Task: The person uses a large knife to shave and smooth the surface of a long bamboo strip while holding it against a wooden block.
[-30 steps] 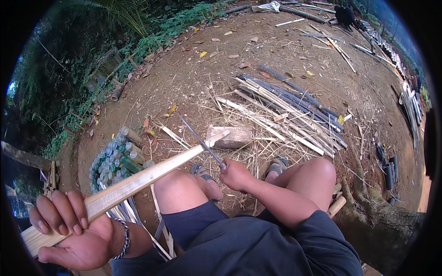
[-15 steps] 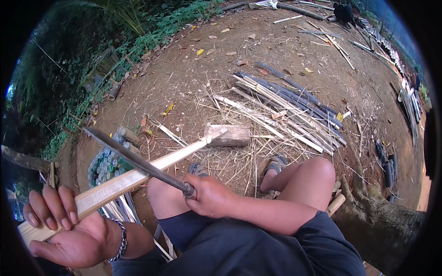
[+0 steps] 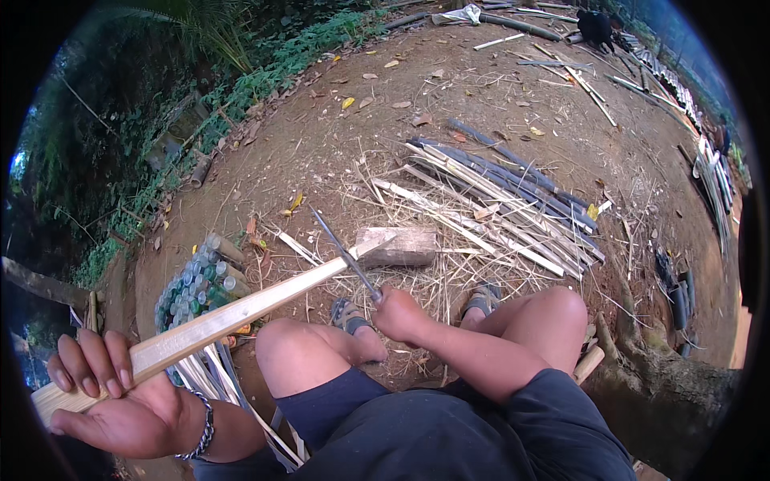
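My left hand (image 3: 120, 409) is wrapped around the near end of a long, pale bamboo slat (image 3: 233, 318), fingers over its top edge and thumb below. The slat slopes up to the right, and its pointed far end rests on a short wooden block (image 3: 407, 248) on the ground. In my right hand (image 3: 403, 316) is a machete, its handle hidden in the closed fist. The machete's dark blade (image 3: 340, 245) points away and to the left, crossing the slat close to its tapered tip. Whether the edge bites into the wood I cannot tell.
Split bamboo strips (image 3: 497, 216) and dark poles lie beyond the block among shavings. Clear and green bottles (image 3: 192, 289) are piled at the left, with more strips (image 3: 212, 377) beside my left leg. A tree trunk (image 3: 666, 401) stands at the right; greenery borders the far left.
My right hand has moved the machete away from me and to the right, along the slat from its middle toward the tip. My left hand and the slat have stayed almost in place.
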{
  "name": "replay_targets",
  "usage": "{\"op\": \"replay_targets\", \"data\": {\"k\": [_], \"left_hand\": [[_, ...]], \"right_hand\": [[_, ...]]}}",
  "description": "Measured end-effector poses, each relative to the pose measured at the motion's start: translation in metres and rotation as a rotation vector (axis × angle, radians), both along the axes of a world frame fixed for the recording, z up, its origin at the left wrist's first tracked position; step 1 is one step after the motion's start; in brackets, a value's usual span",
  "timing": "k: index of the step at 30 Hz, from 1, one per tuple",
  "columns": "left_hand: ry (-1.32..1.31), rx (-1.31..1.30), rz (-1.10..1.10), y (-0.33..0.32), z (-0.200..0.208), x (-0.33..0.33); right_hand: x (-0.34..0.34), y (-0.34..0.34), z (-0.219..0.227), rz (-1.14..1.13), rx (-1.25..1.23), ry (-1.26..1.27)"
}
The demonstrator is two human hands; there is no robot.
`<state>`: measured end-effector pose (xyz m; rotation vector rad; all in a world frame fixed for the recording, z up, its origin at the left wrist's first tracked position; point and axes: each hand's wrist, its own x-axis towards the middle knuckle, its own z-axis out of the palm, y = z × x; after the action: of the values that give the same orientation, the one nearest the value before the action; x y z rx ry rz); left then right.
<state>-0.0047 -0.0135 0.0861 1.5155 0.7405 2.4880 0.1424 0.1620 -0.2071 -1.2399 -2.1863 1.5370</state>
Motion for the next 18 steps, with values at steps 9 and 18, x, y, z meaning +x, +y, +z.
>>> {"op": "replay_targets", "data": {"k": [9, 18], "left_hand": [[0.025, -0.121, 0.062, 0.002, 0.019, -0.022], [0.142, -0.186, 0.082, 0.0, 0.036, -0.035]], "right_hand": [[0.005, 0.046, -0.045, 0.03, -0.005, -0.134], [-0.033, 0.014, 0.023, 0.281, 0.162, 0.163]]}}
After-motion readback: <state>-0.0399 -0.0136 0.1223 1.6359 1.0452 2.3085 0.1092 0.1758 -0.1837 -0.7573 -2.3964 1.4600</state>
